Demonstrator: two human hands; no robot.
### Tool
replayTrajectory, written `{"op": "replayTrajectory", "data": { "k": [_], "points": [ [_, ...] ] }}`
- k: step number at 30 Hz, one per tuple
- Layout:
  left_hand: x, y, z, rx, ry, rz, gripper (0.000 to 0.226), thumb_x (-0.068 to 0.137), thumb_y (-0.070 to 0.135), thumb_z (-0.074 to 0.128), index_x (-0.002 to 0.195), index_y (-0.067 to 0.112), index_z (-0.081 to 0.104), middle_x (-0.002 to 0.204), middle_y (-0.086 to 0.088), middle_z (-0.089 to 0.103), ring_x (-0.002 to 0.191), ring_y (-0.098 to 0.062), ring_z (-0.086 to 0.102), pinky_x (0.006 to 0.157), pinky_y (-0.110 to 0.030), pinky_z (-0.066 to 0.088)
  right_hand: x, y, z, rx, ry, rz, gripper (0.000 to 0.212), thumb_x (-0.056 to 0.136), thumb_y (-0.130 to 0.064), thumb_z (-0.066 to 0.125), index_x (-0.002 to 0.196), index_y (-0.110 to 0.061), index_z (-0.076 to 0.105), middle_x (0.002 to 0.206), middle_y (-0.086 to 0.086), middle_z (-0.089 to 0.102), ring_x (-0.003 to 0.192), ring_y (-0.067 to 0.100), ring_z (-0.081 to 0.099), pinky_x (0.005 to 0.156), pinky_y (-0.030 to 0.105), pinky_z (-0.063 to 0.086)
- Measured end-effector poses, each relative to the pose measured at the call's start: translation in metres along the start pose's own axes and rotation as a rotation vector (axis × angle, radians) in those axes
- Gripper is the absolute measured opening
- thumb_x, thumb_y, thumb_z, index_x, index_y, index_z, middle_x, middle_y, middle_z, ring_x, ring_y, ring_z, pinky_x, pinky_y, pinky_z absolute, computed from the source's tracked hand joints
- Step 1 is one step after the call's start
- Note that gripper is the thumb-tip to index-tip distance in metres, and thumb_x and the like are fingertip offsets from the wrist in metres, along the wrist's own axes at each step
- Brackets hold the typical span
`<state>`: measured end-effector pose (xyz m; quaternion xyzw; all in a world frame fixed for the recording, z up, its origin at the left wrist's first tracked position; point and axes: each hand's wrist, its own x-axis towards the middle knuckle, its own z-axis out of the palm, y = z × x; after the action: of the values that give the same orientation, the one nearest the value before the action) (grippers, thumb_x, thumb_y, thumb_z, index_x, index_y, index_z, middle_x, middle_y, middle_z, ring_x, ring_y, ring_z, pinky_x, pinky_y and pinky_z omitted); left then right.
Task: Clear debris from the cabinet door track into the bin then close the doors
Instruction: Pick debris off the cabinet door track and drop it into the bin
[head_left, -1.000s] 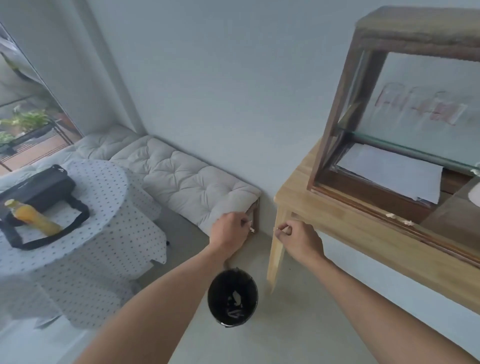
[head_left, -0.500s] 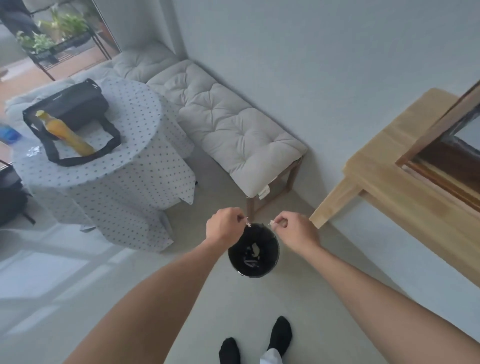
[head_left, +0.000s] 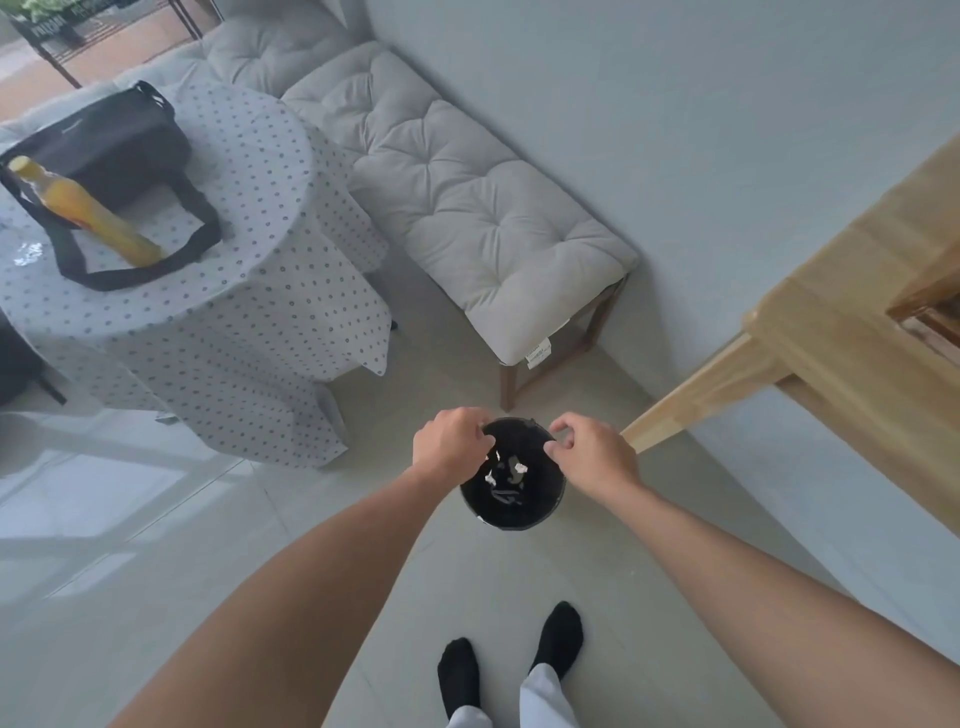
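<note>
A small black bin (head_left: 540, 512) stands on the pale floor in front of my feet. Both hands hover just above its rim. My left hand (head_left: 451, 448) is over the left edge with loosely curled fingers and nothing visible in them. My right hand (head_left: 592, 457) is over the right edge, thumb and forefinger apart and empty. Small white scraps of debris (head_left: 519, 468) show inside the bin's mouth, beside some dark bits. Only a lower corner of the dark wooden cabinet (head_left: 930, 306) shows at the right edge; its doors and track are out of view.
The cabinet sits on a light wooden table (head_left: 831, 332) whose leg (head_left: 691, 395) slants down close to the bin. A cushioned bench (head_left: 467, 208) runs along the wall. A round table with a dotted cloth (head_left: 208, 291), a black bag and an orange bottle stands left.
The view swung from the cabinet down to the bin. Both hands carried pinched white scraps to it and have let them go; the scraps now show inside the bin.
</note>
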<state>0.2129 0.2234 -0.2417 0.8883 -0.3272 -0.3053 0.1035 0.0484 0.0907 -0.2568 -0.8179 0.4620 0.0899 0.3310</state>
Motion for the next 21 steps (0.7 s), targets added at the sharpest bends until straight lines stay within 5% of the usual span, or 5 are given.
{"op": "replayTrajectory", "data": {
  "k": [21],
  "points": [
    [-0.030,0.039,-0.026,0.051,0.078,0.145,0.029,0.098,0.039,0.067,0.124,0.031,0.073,0.094,0.016,0.067,0.098,-0.021,0.070,0.084,-0.035,0.053,-0.059,0.032,-0.047,0.115,0.158,0.052,0.025,0.093,-0.050,0.066,0.114,-0.037,0.066,0.079,-0.019,0.060,0.086,0.016,0.065,0.074,0.033,0.047]
  ]
}}
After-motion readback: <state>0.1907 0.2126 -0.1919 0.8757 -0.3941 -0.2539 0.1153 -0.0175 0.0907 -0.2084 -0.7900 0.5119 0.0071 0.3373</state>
